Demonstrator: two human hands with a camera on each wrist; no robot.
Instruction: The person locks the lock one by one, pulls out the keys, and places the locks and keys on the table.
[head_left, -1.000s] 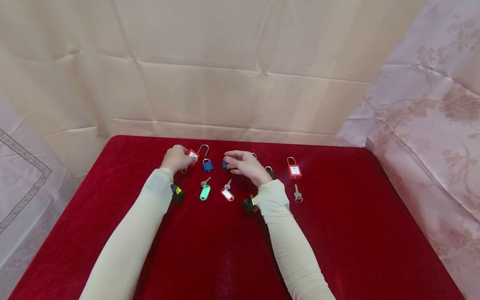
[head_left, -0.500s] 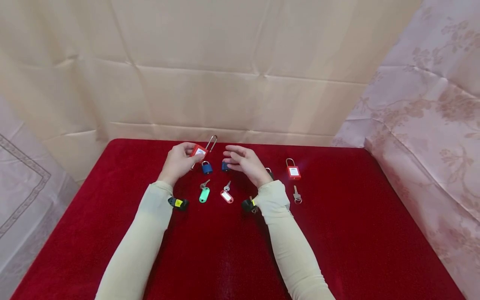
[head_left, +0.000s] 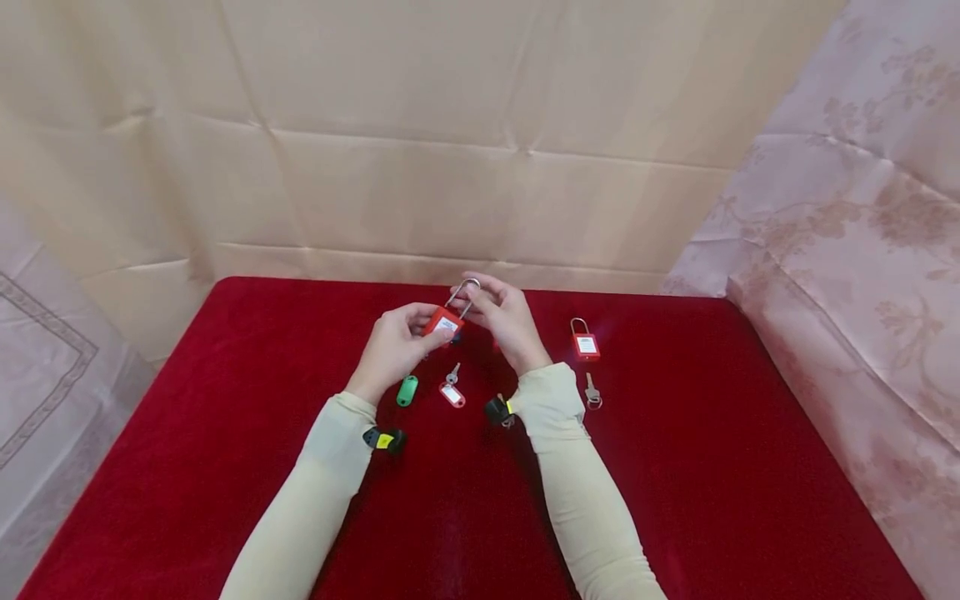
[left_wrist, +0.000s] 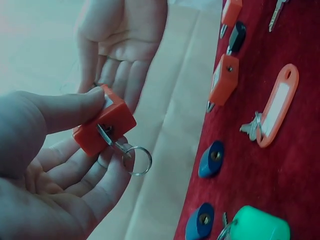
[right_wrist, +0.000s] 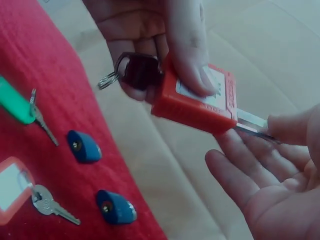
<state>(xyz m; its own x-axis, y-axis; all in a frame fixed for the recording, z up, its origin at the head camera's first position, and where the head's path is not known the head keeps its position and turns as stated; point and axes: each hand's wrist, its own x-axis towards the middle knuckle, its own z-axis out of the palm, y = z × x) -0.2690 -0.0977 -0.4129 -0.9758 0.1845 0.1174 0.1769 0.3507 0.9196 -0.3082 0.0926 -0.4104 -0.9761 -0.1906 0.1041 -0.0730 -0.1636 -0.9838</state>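
A person's left hand (head_left: 393, 350) holds a red padlock (head_left: 442, 322) in the air above the red bench (head_left: 675, 467), thumb on its labelled face and fingers (left_wrist: 85, 170) curled beneath the body. A key with a dark head (right_wrist: 137, 70) sits in the lock's underside, a small split ring (left_wrist: 136, 160) hanging from it. The right hand (head_left: 504, 321) meets the padlock from the other side, thumb and forefinger pinching the long steel shackle (head_left: 463, 296) while the remaining fingers (right_wrist: 240, 185) lie spread and relaxed beneath it (the shackle's far end is hidden behind them).

Directly below the held padlock, on the bench, lie two blue padlocks (right_wrist: 84, 146) side by side, keyholes facing the wrist cameras. Nearer the person than the held padlock are a key on a green tag (head_left: 407, 390) and a key on a red-framed tag (head_left: 452, 393), just beside each other. To the right of the held padlock stands a second red padlock (head_left: 585, 343) with a white label, and a bare key (head_left: 592, 392) lies on the near side of it. The left wrist view shows another red padlock (left_wrist: 223, 80) and a black one (left_wrist: 236, 36) lying past the blue pair. Both cream sleeves carry small black-and-yellow wrist units (head_left: 384, 439). Creased beige sheeting (head_left: 480, 125) hangs behind the bench.
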